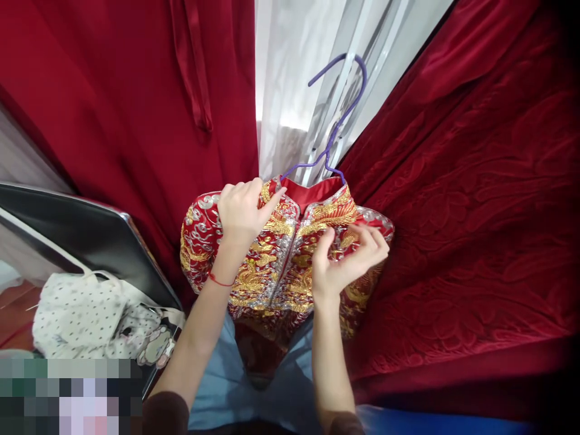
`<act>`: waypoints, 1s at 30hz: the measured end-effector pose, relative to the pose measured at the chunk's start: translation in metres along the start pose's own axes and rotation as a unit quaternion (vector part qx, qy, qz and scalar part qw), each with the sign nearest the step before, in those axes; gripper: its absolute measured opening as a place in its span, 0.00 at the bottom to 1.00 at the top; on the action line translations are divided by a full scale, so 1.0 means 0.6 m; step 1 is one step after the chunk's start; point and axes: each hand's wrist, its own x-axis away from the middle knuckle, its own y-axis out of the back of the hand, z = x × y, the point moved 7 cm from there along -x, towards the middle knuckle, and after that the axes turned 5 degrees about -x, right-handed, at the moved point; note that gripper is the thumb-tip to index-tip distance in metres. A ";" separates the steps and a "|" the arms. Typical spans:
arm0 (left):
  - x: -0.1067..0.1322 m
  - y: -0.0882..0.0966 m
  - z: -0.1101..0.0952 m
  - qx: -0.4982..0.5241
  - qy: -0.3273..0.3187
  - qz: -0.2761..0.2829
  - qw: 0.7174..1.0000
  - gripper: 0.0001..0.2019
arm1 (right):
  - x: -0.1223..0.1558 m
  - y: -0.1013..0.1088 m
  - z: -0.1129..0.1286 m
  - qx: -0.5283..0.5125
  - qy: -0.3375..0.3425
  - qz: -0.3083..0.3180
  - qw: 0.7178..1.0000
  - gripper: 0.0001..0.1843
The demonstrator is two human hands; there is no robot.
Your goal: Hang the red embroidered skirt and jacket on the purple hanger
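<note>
A red jacket [264,260] with dense gold and silver embroidery hangs on a purple hanger [330,142], its stand collar and centre front facing me. My left hand [243,208] is closed over the shoulder on the left, by the collar, with its fingertips out of sight behind the cloth and the thumb lying along the front. In front of the other chest panel is my right hand [344,260], thumb and fingers spread apart and curved. Whether its fingertips touch the embroidery I cannot tell.
Dark red curtains [453,241] rise on both sides, with a sheer white curtain [290,66] and pale metal bars behind the hanger. At left, a black chair back [86,229] stands near a white dotted bag [77,308] with a plush charm. A pixelated patch covers the lower left corner.
</note>
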 end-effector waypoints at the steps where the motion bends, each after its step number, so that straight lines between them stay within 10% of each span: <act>1: 0.001 0.002 -0.001 -0.002 -0.003 0.000 1.000 0.23 | 0.009 0.003 0.005 -0.012 -0.028 0.010 0.999 0.11; 6: 0.007 0.012 -0.006 -0.028 -0.017 -0.004 0.999 0.22 | 0.043 -0.043 0.022 -0.108 -0.153 0.196 0.963 0.11; 11: 0.008 0.015 -0.009 -0.035 -0.011 -0.004 0.999 0.23 | 0.057 -0.069 0.032 -0.125 -0.221 0.237 0.938 0.11; 17: 0.008 0.018 -0.010 -0.038 -0.011 -0.017 0.999 0.23 | 0.073 -0.072 0.029 -0.144 -0.293 0.206 0.922 0.09; 25: 0.012 0.021 -0.015 -0.052 -0.034 -0.032 0.998 0.23 | 0.119 -0.083 0.037 -0.422 -0.448 0.138 0.776 0.15; 30: 0.013 0.016 -0.012 -0.031 -0.019 -0.032 0.999 0.23 | 0.104 -0.100 0.026 -0.442 -0.461 0.155 0.754 0.14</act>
